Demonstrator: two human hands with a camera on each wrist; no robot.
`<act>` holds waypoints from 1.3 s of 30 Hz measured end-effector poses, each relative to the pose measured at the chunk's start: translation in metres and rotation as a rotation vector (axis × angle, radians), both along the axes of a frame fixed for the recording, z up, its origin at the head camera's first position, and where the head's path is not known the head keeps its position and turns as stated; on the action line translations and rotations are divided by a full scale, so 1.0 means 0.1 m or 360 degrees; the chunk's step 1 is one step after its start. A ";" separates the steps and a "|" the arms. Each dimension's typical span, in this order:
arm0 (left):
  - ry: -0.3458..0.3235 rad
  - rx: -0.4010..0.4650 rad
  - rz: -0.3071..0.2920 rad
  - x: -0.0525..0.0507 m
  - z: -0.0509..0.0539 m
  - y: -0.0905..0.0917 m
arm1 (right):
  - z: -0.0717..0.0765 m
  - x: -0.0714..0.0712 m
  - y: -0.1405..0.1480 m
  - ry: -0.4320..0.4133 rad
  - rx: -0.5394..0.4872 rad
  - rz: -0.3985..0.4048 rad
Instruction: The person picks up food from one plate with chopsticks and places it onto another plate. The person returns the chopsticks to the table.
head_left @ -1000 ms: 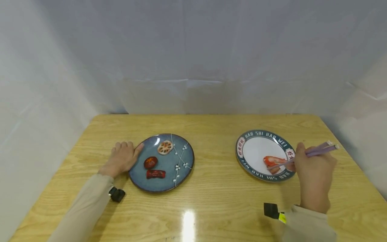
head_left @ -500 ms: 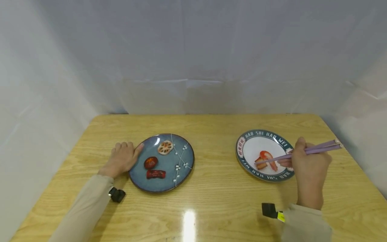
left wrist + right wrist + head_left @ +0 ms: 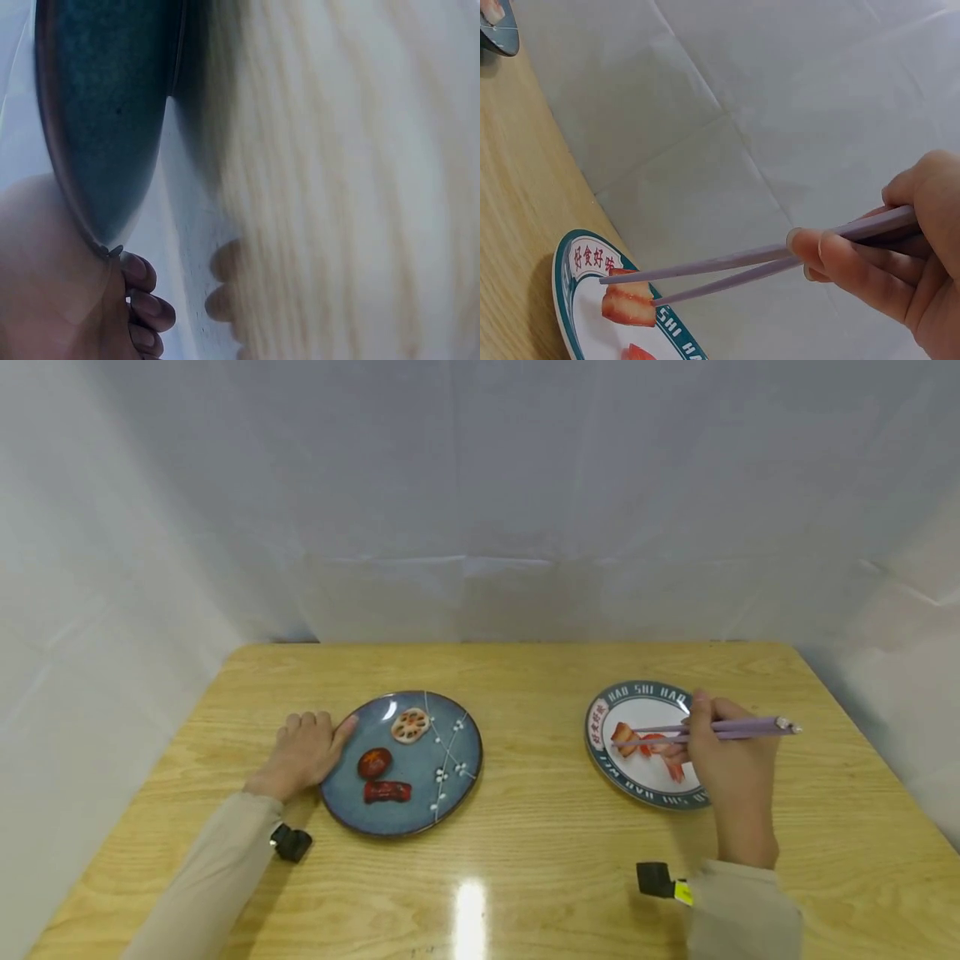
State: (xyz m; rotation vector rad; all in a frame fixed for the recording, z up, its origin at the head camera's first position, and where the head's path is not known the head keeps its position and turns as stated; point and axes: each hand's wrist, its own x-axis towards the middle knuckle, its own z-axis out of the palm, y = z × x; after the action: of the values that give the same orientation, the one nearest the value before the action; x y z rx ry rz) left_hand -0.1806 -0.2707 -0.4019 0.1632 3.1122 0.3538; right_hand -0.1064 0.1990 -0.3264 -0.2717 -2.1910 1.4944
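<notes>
My right hand holds a pair of purple chopsticks. Their tips meet a slice of pork belly near the left rim of the white plate with a green lettered border; I cannot tell whether the slice is lifted. A red-and-white shrimp lies beside it, partly behind the chopsticks. My left hand lies at the left edge of the blue plate, thumb on its rim and the other fingers beside it. In the left wrist view the fingertips show past the rim.
On the blue plate lie a lotus root slice, a mushroom cap and a dark red glazed piece. The wooden table runs between the plates. A pale sheet hangs behind.
My right hand and the chopsticks have moved left. The pork slice has shifted left and away from me across the white plate; the shrimp has turned. My left hand has stayed put.
</notes>
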 end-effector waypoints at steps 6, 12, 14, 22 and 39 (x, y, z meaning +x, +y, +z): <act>0.0034 -0.0003 0.0006 0.00 0.01 -0.01 | 0.00 0.00 -0.04 -0.0033 0.0069 0.0080; 0.0020 -0.0006 0.0002 -0.01 0.01 0.00 | -0.02 -0.01 -0.07 0.0016 0.0082 0.0128; 0.0008 -0.0002 -0.0002 -0.01 0.01 0.00 | -0.04 -0.02 -0.07 0.0044 0.0080 0.0127; -0.0032 0.0006 0.0002 -0.02 0.02 0.02 | -0.06 -0.04 -0.09 0.0050 0.0099 0.0118; 0.0003 -0.0025 -0.0004 0.01 0.01 0.00 | -0.04 -0.04 -0.13 0.0138 0.0138 0.0121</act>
State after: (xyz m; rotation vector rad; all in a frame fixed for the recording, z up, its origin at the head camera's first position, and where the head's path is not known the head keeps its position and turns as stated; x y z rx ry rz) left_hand -0.1792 -0.2704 -0.4006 0.1677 3.1154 0.3296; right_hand -0.1107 0.1863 -0.3306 -0.0939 -2.2123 1.4189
